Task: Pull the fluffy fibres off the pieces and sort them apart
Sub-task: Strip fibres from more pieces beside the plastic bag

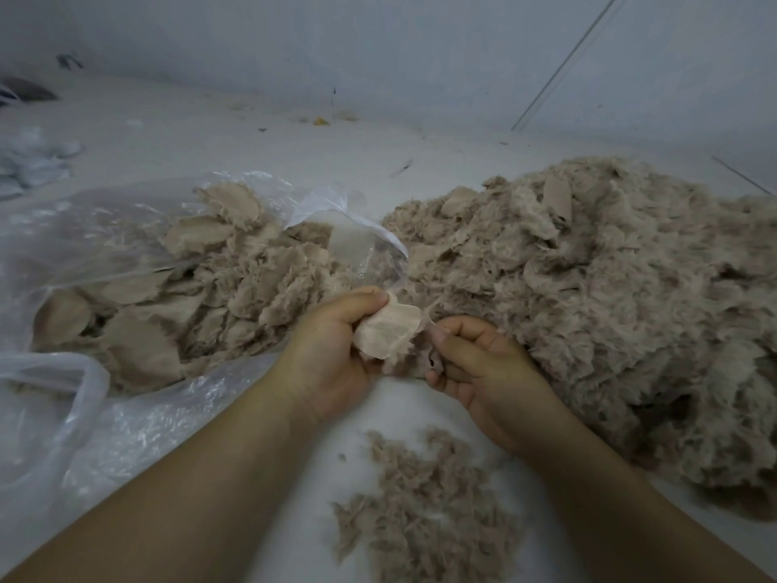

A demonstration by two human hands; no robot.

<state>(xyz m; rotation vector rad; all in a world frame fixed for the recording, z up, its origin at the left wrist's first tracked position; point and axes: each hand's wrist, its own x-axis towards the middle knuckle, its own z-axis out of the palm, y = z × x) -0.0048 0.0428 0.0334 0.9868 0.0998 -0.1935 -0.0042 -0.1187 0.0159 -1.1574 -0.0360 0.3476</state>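
Observation:
My left hand (336, 351) grips a small beige fabric piece (389, 330) with its woven backing facing up. My right hand (475, 359) sits just right of it, fingers curled, pinching a tuft of fluffy fibres (429, 317) at the piece's edge. A small heap of loose pulled fibres (424, 511) lies on the white surface below my hands. A large mound of fluffy beige pieces (609, 296) rises at the right. More beige pieces (218, 279) fill a clear plastic bag (84, 229) at the left.
The white surface (252, 132) runs back to a pale wall. Small scraps and a yellow bit (321, 121) lie near the wall. Crumpled white material (29, 157) lies at the far left. A thin rod (563, 65) leans against the wall at the right.

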